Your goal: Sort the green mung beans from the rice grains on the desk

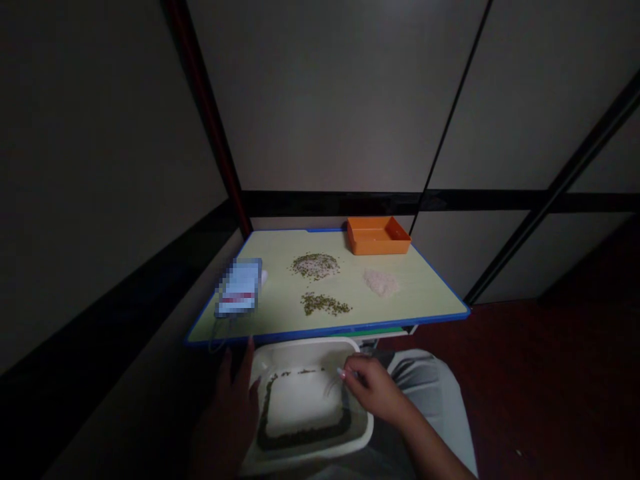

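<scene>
A white plastic basin (pixel 367 433) sits at the person's lap, below the table's front edge. Small dark green beans, seemingly mung beans (pixel 300 438), line the edges of its bottom. My left hand (pixel 233 407) rests at the basin's left rim, fingers apart, in shadow. Over the right side of the basin, my right hand (pixel 373 383) is closed in a pinch; a small pale bit shows at its fingertips, too small to name. On the table lie a mixed heap of green beans and pale grains (pixel 316 265), a smaller heap of green beans (pixel 325 305) and a pile of white grains (pixel 381 282).
An orange open box (pixel 380 245) stands at the back right of the pale yellow table (pixel 280 320) with blue edging. A blurred-out phone (pixel 240 287) leans at the left, a cable below it. Wall panels (pixel 330 100) rise close behind and at the left.
</scene>
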Available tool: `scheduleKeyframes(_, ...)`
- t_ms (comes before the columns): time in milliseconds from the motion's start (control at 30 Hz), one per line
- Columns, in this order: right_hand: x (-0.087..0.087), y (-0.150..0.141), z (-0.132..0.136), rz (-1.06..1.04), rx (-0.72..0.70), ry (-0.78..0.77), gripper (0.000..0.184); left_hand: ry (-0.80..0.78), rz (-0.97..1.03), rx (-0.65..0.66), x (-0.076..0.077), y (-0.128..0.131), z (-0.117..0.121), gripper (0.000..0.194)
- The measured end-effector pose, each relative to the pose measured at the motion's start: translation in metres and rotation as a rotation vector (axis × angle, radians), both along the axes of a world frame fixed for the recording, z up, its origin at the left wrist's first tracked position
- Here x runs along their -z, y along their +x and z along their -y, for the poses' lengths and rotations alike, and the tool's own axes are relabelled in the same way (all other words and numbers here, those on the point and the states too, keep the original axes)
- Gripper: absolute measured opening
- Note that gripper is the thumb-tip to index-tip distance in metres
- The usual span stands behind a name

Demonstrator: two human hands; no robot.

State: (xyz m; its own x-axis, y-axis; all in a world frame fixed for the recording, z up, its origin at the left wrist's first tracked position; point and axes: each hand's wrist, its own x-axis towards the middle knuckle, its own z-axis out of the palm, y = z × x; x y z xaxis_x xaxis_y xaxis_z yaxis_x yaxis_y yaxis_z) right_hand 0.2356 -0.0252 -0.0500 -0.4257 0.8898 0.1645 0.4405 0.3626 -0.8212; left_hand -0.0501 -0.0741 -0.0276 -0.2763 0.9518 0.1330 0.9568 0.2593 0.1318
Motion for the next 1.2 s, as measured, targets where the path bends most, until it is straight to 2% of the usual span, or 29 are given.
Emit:
scheduleKeyframes(200,-0.006,-0.001,0.002,0.048,0.015,-0.056,0.036,-0.329,0.012,0.045,-0.024,0.009,-0.002,0.068)
scheduleKeyframes(267,-0.009,-0.002,0.001,0.083,0.025,-0.065,0.035,-0.394,-0.022,0.049,-0.03,0.011,-0.001,0.068)
scheduleKeyframes(367,-0.015,-0.004,-0.001,0.141,0.048,-0.073,0.036,-0.388,-0.07,0.087,-0.034,0.011,0.0,0.069)
scheduleKeyframes(467,-0.023,-0.007,-0.001,0.234,0.076,-0.064,0.035,-0.358,-0.084,0.098,-0.028,0.004,-0.001,0.067)
scheduleKeyframes(600,-0.032,-0.012,0.003,0.463,0.092,-0.045,0.031,-0.357,-0.017,0.151,-0.014,-0.005,-0.005,0.064)
scheduleKeyframes(700,-0.035,-0.016,0.008,0.625,0.074,-0.021,0.031,-0.25,-0.01,0.172,-0.017,-0.009,-0.012,0.064)
scheduleKeyframes(800,-0.037,-0.019,0.011,0.684,0.054,0.0,0.033,-0.002,0.13,0.228,-0.041,-0.008,-0.027,0.065)
scheduleKeyframes(900,-0.038,-0.02,0.012,0.696,0.035,0.03,0.035,0.252,0.449,0.216,-0.078,-0.001,-0.056,0.062)
scheduleKeyframes(1000,-0.039,-0.021,0.011,0.713,0.009,0.057,0.035,0.466,0.931,0.233,-0.119,0.017,-0.094,0.052)
scheduleKeyframes(1067,-0.041,-0.021,0.012,0.732,-0.003,0.062,0.036,0.523,1.276,0.222,-0.141,0.034,-0.12,0.043)
scheduleKeyframes(1133,-0.042,-0.021,0.012,0.746,-0.008,0.064,0.038,0.543,1.513,0.248,-0.154,0.052,-0.142,0.037)
scheduleKeyframes(1200,-0.042,-0.021,0.013,0.754,-0.009,0.066,0.039,0.573,1.557,0.262,-0.156,0.069,-0.157,0.031)
